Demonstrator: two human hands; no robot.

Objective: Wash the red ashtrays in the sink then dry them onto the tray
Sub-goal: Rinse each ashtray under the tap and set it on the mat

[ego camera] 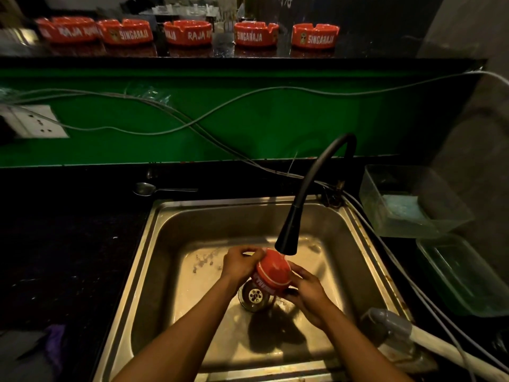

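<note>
Head view. Two bare forearms enter from the bottom edge and meet over the steel sink [170, 244]. The left hand [240, 264] and the right hand [307, 292] both grip one red ashtray [272, 271], fingers curled round its rim from opposite sides. The ashtray is held above the drain [255, 296], tilted with its underside toward the camera, directly below the black faucet head [287, 238]. White lettering runs along its side wall; only part of it can be read.

The sink is set in a dark, speckled countertop [68, 244]. A metal spoon [154, 188] lies on the countertop just behind the basin's back-left corner. To the right of the basin stand two clear plastic containers [407, 202]; the nearer one sits lower and closer to the camera. A grey pipe [391, 329] lies at the basin's right front corner.

Behind the sink rises a green wall panel [248, 119] crossed by loose grey cables [192, 122]. A white socket plate [33, 121] is mounted at its left.

Above the panel, a dark shelf [248, 57] carries five more red ashtrays [188, 33] in a row. Their white lettering reads "SINGARAJA" or "RAJA". The room is dimly lit.
</note>
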